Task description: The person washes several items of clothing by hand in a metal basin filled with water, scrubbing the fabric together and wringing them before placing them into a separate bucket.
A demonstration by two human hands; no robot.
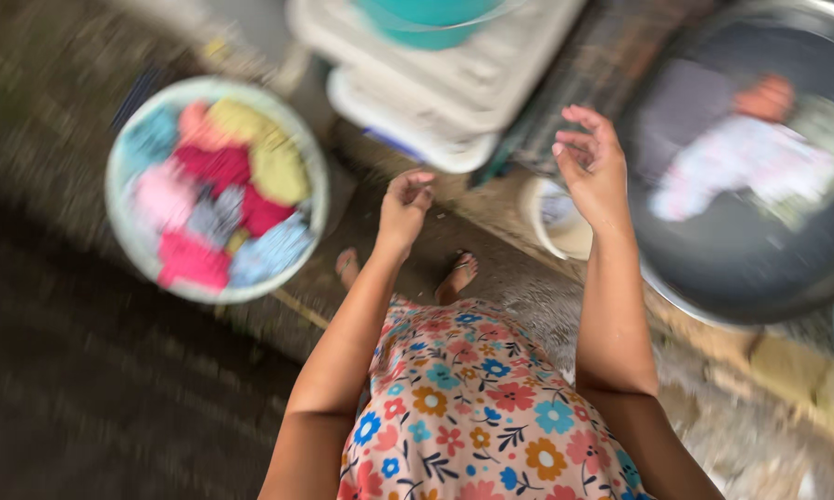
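Whole view motion-blurred; edges and small detail unreliable. Left hand [405,206], centre: fingers curled loosely inward, nothing visible in it; whether it pinches something small cannot be told. Right hand [593,167], at 2 o'clock from the left: fingers apart and bent, holding nothing. Small white tub [551,227] just below the right hand, partly hidden by the wrist; contents unclear. Basin [741,250], dark, metal-rimmed, at 3 o'clock, cut off by the right edge; pale cloth [732,167] lies in it, with an orange-pink patch at its top too smeared to identify. Basket [120,208], round, pale, at 9 o'clock, heaped with clothes [218,194] in pink, red, yellow, blue and grey. White trays [445,79], stacked, at 12 o'clock, carrying a teal bucket [426,23] cut off by the top edge. Floral dress [472,407] fills bottom centre; two sandalled feet [456,276] show beyond it. Floor [83,370]: rough dark concrete at left, paler stony ground at lower right. Outdoor or wash-yard setting; no walls visible.
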